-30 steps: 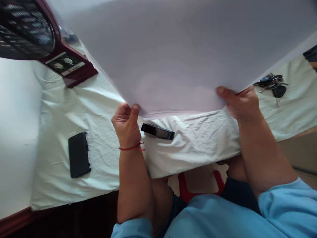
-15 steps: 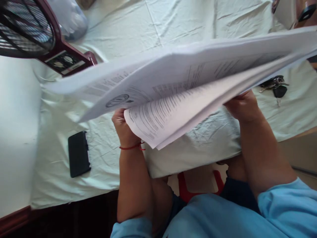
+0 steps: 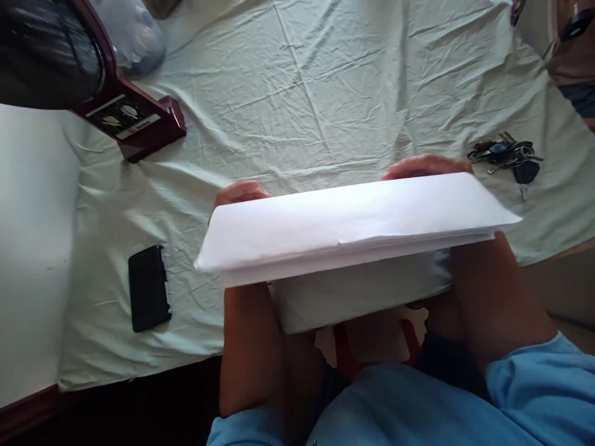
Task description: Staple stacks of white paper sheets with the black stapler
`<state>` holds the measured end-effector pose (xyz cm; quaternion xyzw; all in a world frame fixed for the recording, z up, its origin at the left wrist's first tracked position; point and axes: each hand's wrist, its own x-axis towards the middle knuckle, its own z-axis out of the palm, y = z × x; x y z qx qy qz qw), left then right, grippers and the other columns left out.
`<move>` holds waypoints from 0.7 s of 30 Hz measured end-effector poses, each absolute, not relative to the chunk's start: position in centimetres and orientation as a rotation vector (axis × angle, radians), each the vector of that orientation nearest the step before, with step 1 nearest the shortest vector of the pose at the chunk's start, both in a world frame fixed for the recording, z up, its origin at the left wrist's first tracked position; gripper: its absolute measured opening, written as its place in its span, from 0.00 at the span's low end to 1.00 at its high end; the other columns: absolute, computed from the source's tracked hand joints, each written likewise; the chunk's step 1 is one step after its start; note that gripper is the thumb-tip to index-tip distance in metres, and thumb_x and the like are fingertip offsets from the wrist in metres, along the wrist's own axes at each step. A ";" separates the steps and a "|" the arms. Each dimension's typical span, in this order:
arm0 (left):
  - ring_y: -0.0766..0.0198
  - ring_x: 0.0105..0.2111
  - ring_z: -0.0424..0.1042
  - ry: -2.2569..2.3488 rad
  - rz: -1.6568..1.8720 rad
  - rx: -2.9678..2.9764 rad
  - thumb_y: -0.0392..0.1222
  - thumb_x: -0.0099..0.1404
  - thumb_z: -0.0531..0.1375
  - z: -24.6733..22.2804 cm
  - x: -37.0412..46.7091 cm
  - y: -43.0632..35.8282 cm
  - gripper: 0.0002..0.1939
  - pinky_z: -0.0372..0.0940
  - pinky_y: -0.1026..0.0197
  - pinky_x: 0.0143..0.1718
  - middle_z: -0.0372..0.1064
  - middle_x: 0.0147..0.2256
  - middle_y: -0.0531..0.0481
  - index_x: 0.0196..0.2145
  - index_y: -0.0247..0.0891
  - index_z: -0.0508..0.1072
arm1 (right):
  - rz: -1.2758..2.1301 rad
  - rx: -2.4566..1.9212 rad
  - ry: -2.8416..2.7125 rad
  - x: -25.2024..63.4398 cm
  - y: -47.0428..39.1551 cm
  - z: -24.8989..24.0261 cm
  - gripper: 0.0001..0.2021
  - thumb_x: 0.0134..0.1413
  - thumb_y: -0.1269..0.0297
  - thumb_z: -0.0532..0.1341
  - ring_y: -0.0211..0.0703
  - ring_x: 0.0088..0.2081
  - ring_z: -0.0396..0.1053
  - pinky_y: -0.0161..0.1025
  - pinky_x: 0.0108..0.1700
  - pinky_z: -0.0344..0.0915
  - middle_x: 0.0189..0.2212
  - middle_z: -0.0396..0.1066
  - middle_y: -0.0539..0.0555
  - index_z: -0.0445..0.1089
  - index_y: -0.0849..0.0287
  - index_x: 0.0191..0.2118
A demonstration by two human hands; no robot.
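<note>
A stack of white paper sheets (image 3: 344,220) is held up over the near edge of the cloth-covered table, its blank side facing me and its lower edges slightly fanned. At its left end my left hand (image 3: 239,192) grips it, fingers showing above the top edge and the rest hidden behind the paper. My right hand (image 3: 425,166) is closed on the right part of the stack, its fingers also along the top edge. The sheets cover both palms and wrists.
A black phone (image 3: 149,288) lies on the pale green cloth (image 3: 316,111) at left. A dark red electric fan (image 3: 134,121) stands at the upper left, beside a clear plastic bag (image 3: 134,37). A bunch of keys (image 3: 509,158) lies at right. Below the table is a red stool (image 3: 344,353).
The sheets, spread wide with print showing, have swung down toward me and now show a blank, narrower face. Both hands have shifted to behind the paper's top edge.
</note>
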<state>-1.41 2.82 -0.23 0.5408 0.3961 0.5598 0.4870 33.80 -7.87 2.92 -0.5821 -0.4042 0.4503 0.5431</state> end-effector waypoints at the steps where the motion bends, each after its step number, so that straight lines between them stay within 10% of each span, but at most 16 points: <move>1: 0.51 0.41 0.85 0.991 1.348 1.298 0.64 0.69 0.78 -0.5 -1.5 2.9 0.19 0.80 0.48 0.41 0.88 0.43 0.49 0.50 0.53 0.93 | 1.102 -1.358 -0.925 33.4 -8.1 3.2 0.14 0.50 0.52 0.82 0.46 0.46 0.88 0.35 0.47 0.82 0.44 0.91 0.52 0.95 0.47 0.42; 11: 0.53 0.42 0.80 1.044 1.446 1.344 0.58 0.72 0.77 -0.6 -0.5 2.5 0.15 0.78 0.53 0.46 0.85 0.41 0.48 0.46 0.47 0.91 | 1.141 -1.304 -0.800 32.7 -8.2 3.1 0.08 0.52 0.55 0.80 0.48 0.40 0.86 0.39 0.40 0.81 0.41 0.90 0.53 0.95 0.48 0.38; 16: 0.50 0.46 0.81 1.089 1.436 1.522 0.62 0.69 0.82 -1.5 -1.6 3.2 0.19 0.80 0.51 0.52 0.86 0.45 0.46 0.47 0.48 0.90 | 1.110 -1.218 -1.060 34.0 -7.9 2.6 0.30 0.44 0.28 0.85 0.61 0.48 0.88 0.48 0.47 0.86 0.45 0.91 0.61 0.95 0.51 0.39; 21: 0.47 0.42 0.84 1.089 1.178 1.473 0.75 0.61 0.82 -3.3 -2.9 4.8 0.29 0.83 0.48 0.43 0.87 0.43 0.42 0.42 0.48 0.90 | 1.252 -1.407 -0.826 34.0 -7.8 2.6 0.23 0.44 0.44 0.88 0.54 0.38 0.86 0.45 0.39 0.81 0.39 0.89 0.57 0.92 0.55 0.39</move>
